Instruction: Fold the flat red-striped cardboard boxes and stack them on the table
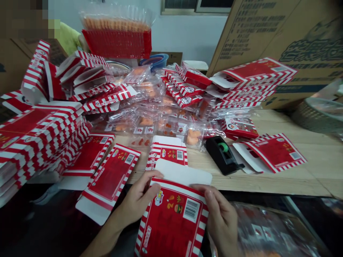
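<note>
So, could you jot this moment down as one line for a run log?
left hand: holds flat red-striped carton | right hand: holds same carton | nearby: tape dispenser, wrapped snack packets

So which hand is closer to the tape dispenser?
Right: the right hand is nearer, on the near side of the tape dispenser; the left hand sits farther off to its left.

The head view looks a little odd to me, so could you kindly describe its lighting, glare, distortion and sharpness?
In the head view, lighting is soft and even with faint shadows; glare sits on the clear bags; the wide lens bends the carton at the edge; the red box looks sharp; the top-left corner is pixelated.
</note>
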`<state>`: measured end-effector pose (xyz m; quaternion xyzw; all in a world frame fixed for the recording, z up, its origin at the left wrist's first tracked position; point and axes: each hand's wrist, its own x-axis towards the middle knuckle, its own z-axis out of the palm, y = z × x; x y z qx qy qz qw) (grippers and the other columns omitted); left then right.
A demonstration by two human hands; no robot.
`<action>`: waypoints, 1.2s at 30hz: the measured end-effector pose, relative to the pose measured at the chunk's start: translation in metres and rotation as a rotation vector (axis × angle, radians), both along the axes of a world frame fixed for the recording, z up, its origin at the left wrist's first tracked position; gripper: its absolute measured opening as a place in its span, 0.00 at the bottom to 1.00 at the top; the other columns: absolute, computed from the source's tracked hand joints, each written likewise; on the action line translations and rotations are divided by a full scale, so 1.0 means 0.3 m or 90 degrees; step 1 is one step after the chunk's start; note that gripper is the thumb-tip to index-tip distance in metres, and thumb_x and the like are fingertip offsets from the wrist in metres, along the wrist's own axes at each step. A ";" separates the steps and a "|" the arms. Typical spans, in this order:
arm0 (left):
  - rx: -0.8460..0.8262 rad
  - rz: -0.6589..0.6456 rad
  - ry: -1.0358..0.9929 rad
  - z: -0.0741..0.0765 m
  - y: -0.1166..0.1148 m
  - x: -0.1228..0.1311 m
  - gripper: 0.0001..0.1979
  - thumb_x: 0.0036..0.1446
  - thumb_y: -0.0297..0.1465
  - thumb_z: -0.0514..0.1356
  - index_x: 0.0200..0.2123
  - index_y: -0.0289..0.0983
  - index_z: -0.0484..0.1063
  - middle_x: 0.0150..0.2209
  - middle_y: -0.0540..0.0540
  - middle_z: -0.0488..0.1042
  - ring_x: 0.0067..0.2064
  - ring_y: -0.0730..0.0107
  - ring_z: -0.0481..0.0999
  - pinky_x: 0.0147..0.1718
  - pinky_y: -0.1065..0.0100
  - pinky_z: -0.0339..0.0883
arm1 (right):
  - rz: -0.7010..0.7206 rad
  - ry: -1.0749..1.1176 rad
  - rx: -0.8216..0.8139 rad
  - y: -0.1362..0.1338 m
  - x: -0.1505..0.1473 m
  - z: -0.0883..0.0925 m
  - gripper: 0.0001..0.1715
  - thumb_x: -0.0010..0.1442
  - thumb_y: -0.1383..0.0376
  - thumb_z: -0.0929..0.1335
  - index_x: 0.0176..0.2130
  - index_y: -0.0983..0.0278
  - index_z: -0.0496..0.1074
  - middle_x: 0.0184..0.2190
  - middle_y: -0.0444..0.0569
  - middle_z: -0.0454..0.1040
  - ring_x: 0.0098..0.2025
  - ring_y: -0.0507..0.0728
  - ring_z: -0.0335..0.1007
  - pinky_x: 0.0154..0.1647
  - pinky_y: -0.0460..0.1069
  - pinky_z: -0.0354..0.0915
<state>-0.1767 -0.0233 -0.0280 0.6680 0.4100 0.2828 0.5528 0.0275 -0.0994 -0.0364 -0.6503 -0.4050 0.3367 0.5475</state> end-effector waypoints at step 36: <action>0.230 -0.034 -0.040 0.025 0.000 0.032 0.12 0.63 0.27 0.50 0.47 0.44 0.66 0.44 0.49 0.75 0.46 0.69 0.74 0.46 0.72 0.67 | 0.520 0.022 -0.103 0.142 0.121 0.238 0.13 0.59 0.62 0.67 0.45 0.53 0.76 0.44 0.43 0.78 0.47 0.54 0.73 0.48 0.49 0.68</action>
